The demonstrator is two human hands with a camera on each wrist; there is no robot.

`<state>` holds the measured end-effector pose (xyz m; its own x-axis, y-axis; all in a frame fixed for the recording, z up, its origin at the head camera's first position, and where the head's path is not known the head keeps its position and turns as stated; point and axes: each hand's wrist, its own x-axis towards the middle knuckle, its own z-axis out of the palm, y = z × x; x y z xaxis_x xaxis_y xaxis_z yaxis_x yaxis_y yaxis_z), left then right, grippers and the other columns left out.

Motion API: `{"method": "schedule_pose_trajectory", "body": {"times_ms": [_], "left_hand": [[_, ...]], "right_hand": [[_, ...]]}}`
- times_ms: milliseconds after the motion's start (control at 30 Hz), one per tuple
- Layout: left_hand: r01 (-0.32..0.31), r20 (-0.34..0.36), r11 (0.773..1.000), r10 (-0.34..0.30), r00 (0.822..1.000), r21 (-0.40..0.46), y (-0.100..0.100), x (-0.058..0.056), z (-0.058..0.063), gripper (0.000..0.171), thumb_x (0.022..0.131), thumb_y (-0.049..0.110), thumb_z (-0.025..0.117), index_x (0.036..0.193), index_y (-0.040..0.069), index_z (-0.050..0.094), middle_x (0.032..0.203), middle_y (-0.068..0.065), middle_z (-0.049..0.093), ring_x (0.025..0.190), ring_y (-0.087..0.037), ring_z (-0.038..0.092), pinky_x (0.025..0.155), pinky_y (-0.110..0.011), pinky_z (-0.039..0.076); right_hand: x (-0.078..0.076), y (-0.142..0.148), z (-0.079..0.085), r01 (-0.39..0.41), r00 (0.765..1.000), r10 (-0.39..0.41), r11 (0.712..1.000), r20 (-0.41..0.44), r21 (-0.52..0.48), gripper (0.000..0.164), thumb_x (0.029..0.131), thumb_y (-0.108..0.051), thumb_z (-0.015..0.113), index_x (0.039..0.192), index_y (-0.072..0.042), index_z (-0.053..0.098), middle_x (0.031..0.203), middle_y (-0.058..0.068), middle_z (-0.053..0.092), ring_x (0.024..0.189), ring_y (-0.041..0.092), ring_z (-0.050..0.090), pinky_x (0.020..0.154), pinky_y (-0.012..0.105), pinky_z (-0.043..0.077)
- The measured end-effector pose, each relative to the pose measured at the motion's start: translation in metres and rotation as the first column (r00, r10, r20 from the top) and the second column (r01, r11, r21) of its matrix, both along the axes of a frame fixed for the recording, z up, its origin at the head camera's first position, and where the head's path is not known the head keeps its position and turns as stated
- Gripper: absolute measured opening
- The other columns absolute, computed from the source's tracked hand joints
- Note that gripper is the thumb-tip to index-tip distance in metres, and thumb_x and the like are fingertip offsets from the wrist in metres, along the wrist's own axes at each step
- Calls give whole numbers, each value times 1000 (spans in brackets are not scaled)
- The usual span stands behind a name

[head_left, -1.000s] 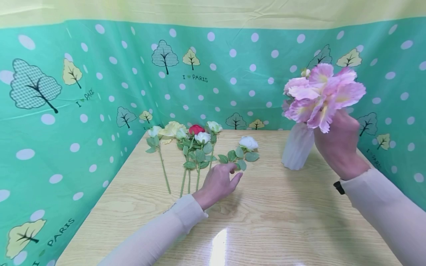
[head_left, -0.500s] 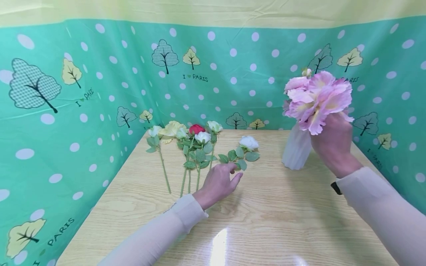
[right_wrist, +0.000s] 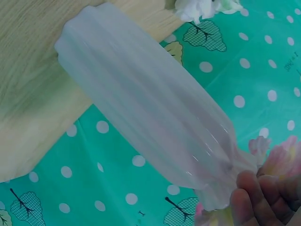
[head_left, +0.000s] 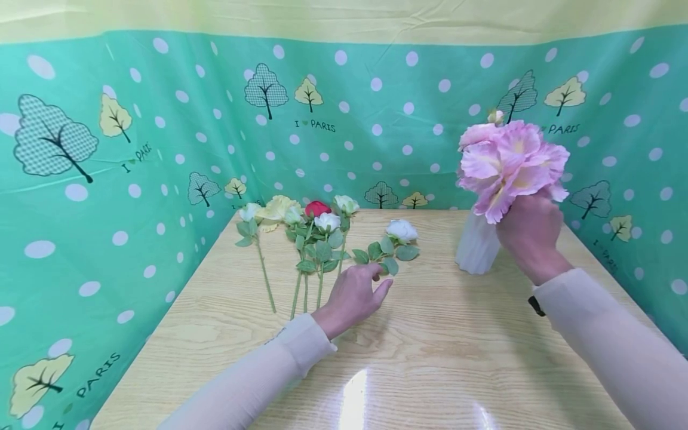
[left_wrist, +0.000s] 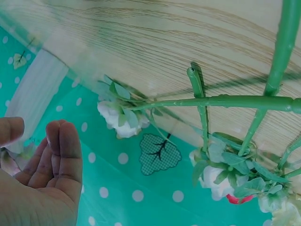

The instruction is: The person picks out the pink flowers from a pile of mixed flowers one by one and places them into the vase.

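Note:
At the right of the head view stands a ribbed white vase (head_left: 477, 248), with pink flowers over its mouth. My right hand (head_left: 532, 233) grips a large pink flower (head_left: 507, 164) just under its bloom, beside the vase's neck. Curled right fingers (right_wrist: 256, 197) sit right at the vase mouth in the right wrist view; the stem is hidden. Low over the table, my left hand (head_left: 352, 295) holds nothing, its fingers loosely bent and thumb apart. Its fingertips overlap the leaves of a single white rose (head_left: 402, 231) lying mid-table.
Left of the middle lie several long-stemmed flowers: a red one (head_left: 317, 208), a pale yellow one (head_left: 276, 209) and white ones, including a white rose (head_left: 326, 223). A green dotted curtain (head_left: 355, 137) surrounds the back and sides of the wooden table (head_left: 430, 358).
My right hand has moved left and slightly down with the pink flower, bringing the bloom lower over the vase mouth. The left hand has stayed in place.

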<state>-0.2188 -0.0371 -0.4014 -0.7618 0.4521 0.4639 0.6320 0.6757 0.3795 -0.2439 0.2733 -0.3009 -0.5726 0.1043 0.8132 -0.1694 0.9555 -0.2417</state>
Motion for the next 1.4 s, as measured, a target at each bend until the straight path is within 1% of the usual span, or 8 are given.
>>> {"method": "schedule_pose_trajectory", "body": {"times_ms": [267,467,600,733,933,1133,1300,1400], "left_hand": [[0,3,1000,0,1000,-3,1,0,-1,22,97,26,72,105,5,74,93,-9,77,82,-23,74,70,-34,60],[-4,15,1000,5,1000,-3,1,0,0,22,97,25,73,106,5,75,95,-10,77,83,-23,74,71,-33,60],[-3,29,1000,3,1000,2,1,0,0,22,97,25,73,107,5,75,96,-11,77,84,-24,75,71,-33,60],[3,38,1000,-4,999,8,0,1,0,22,97,24,72,107,5,75,96,-12,77,84,-26,75,71,-34,60],[-1,55,1000,0,999,13,-3,0,2,21,97,23,73,108,5,75,96,-12,77,84,-26,75,71,-33,60],[-19,60,1000,19,998,2,-7,-1,2,21,97,24,72,106,6,75,96,-12,77,82,-24,74,69,-30,59],[-40,49,999,41,998,-12,-11,-3,2,20,96,24,73,105,6,74,97,-11,77,82,-23,73,70,-31,59],[-52,48,998,53,997,-20,-14,-3,2,22,96,24,73,109,6,74,98,-11,76,85,-23,73,72,-32,60]], "right_hand": [[-5,2,-7,30,996,-25,998,91,-52,9,92,-4,52,84,-2,54,64,23,52,54,50,55,45,58,42],[-6,5,-5,97,962,-58,986,267,-138,14,98,-14,50,99,-2,56,85,32,62,72,55,64,53,60,49],[-4,7,-4,119,942,-64,982,329,-149,15,96,-14,50,100,-1,56,88,31,61,74,53,62,55,59,49],[-1,8,-6,102,954,-63,987,294,-120,14,96,-15,53,102,-3,55,80,26,57,63,47,58,49,57,45],[1,8,-13,48,990,-42,998,135,-41,17,99,-17,55,86,-6,52,51,11,44,43,35,48,39,48,36],[6,7,-20,27,999,-28,999,38,30,26,98,-10,54,73,-9,46,47,6,37,39,29,37,38,38,25],[12,6,-24,-33,999,33,999,27,6,15,97,-9,59,83,-6,56,51,9,42,43,29,38,40,38,25],[18,6,-29,-52,996,52,999,77,-5,21,100,-17,62,83,-5,60,56,13,50,46,31,44,40,38,27]]}}
